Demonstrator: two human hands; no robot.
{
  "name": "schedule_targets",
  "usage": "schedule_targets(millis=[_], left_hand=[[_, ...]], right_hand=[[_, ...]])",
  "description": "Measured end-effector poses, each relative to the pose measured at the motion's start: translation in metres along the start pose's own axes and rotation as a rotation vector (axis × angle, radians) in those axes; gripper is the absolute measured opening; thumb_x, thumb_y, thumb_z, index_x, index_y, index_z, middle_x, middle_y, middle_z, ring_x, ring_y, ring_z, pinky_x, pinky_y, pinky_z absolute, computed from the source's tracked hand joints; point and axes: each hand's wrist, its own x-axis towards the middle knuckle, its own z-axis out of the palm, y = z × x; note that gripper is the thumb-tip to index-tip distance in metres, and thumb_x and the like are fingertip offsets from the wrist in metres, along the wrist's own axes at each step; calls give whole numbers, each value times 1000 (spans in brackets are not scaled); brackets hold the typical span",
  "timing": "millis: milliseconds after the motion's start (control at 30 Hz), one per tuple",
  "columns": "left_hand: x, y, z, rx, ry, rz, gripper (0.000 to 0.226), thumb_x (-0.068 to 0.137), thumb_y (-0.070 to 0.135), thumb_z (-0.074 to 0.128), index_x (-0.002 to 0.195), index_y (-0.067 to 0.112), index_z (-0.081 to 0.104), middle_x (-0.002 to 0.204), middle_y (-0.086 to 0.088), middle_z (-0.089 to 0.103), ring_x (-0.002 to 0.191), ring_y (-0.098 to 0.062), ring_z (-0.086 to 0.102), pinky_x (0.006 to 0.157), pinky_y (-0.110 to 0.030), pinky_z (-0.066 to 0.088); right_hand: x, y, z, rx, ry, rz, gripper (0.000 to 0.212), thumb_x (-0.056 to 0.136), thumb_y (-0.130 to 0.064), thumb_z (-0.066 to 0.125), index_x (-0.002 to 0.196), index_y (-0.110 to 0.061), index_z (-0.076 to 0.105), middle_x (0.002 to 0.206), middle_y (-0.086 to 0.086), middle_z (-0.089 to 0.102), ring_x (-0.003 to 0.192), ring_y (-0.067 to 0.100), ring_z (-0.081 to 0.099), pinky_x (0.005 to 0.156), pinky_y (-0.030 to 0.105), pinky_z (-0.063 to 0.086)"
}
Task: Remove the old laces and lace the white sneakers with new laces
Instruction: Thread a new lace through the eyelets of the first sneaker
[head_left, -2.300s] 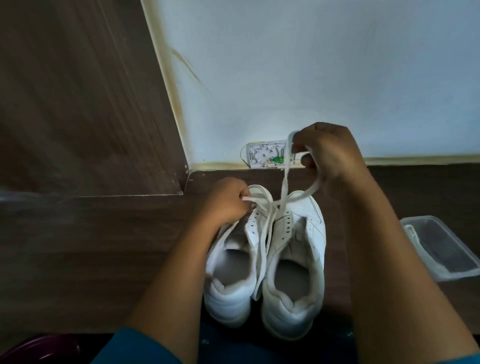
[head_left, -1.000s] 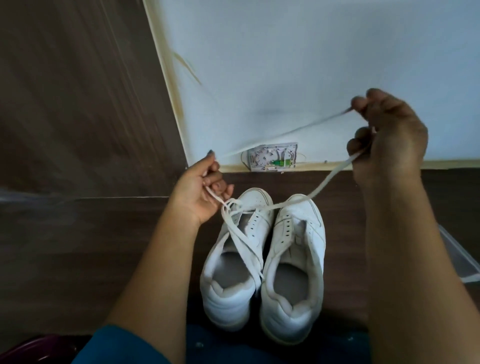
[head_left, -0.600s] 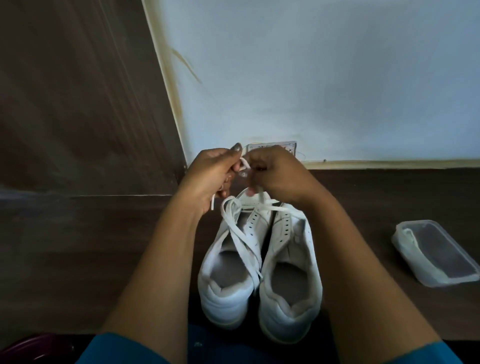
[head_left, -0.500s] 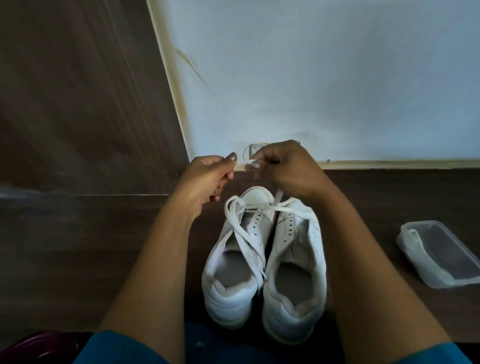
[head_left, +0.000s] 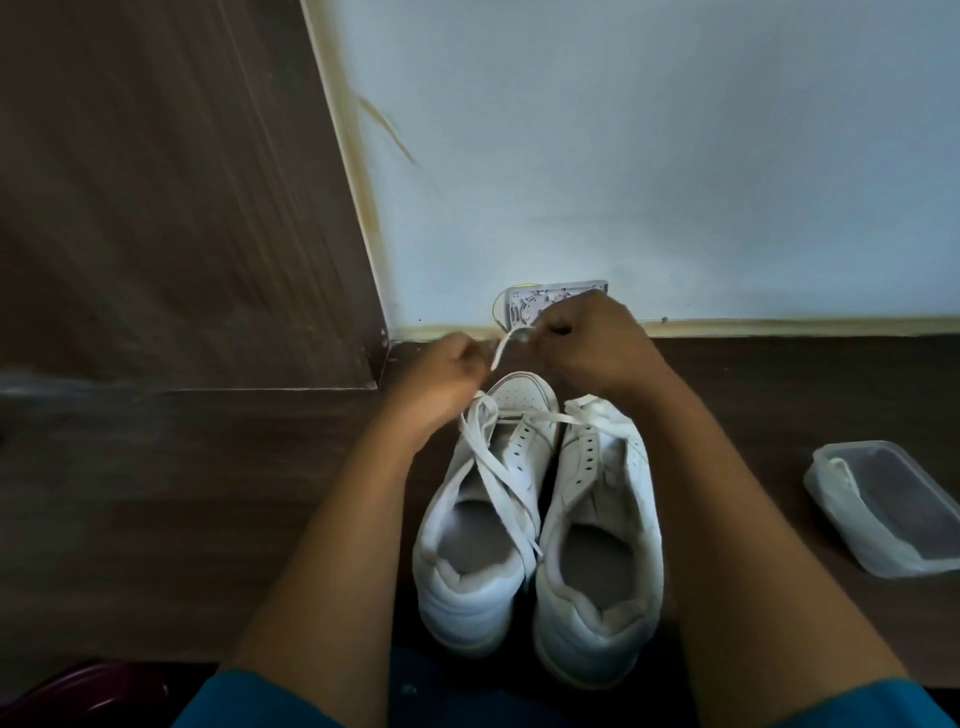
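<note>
Two white sneakers stand side by side on the dark wooden floor (head_left: 208, 493), heels near, toes pointing far toward the pale wall (head_left: 649, 156); the left sneaker (head_left: 483, 519) touches the right sneaker (head_left: 602, 545) along their inner sides; a white lace (head_left: 501, 467) crosses the open throat of the left sneaker, one flat run reaching over to the toe end of the right sneaker, a loose tail lying down between the two shoes; both hands meet just beyond the toes; the left hand (head_left: 441, 384) has its fingers curled, and a short strip of the lace rises from it toward the right; the right hand (head_left: 597, 348) is bent in toward it, fingertips pinching the upper end of that strip; the exact pinch is blurred; behind the right hand a small wall box (head_left: 545, 299) sits low on the wall; a brown wooden panel (head_left: 182, 182) fills the far left; a clear plastic container (head_left: 883, 509) lies on the floor well to the right of the shoes; blue sleeves (head_left: 249, 701) show at the near edge.
</note>
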Motion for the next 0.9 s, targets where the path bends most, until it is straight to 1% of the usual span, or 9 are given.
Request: schedule_targets(millis=[100,167,233,333,467,533,600,700,900], left_hand=[[-14,9,12,161,-215,116,7,81,5,68,84,6,74,72,-4,70,67,-19,63,66,-30,49],[-20,20,14,295,-287,151,20,78,-3,67,89,10,76,84,-4,74,77,-15,68,73,-28,54],[-26,30,8,369,-311,153,27,79,-4,63,96,12,75,93,-2,74,87,-15,68,81,-28,55],[-44,42,4,86,-508,87,21,86,-6,59,101,3,70,89,-7,72,81,-21,69,84,-35,57],[-62,49,5,29,-836,-73,25,96,-2,45,118,-3,57,96,-24,64,91,-37,67,73,-27,58],[-60,48,-12,-55,-800,-64,18,94,1,50,110,2,60,93,-18,68,68,-29,70,54,-21,55],[-49,36,-26,-88,-523,-43,14,90,-1,56,94,10,64,87,-13,72,52,-15,63,45,-21,50],[-26,9,-19,189,-138,-49,18,85,0,58,76,15,61,79,-6,65,67,-18,62,65,-31,53],[-23,0,4,334,-298,-85,15,75,9,64,88,1,68,86,-15,64,72,-20,57,60,-26,41]], right_hand=[[1,4,-3,-46,111,9,28,84,-21,61,81,5,67,80,22,66,72,28,61,68,35,50],[2,5,-2,-85,95,14,23,86,-16,58,85,5,68,84,20,68,84,32,63,73,35,49],[4,7,3,-108,55,33,19,87,-7,54,93,-1,72,91,13,72,88,26,66,74,26,49],[6,7,10,25,25,76,31,84,5,52,105,-7,71,96,10,71,79,23,66,68,20,49],[6,9,13,122,54,70,16,82,-2,62,87,-8,76,82,2,73,60,-7,57,57,6,41],[6,9,15,96,31,62,11,82,-7,66,82,-9,77,71,0,72,50,-7,54,53,9,42],[6,11,19,49,-11,59,8,81,-7,68,84,-7,75,72,5,71,53,1,57,53,13,43],[9,13,26,21,-57,71,8,79,-8,70,83,-3,74,76,10,69,68,17,62,67,29,51],[7,5,40,37,-192,16,13,88,-5,57,79,-13,64,84,2,65,74,19,65,52,11,41]])
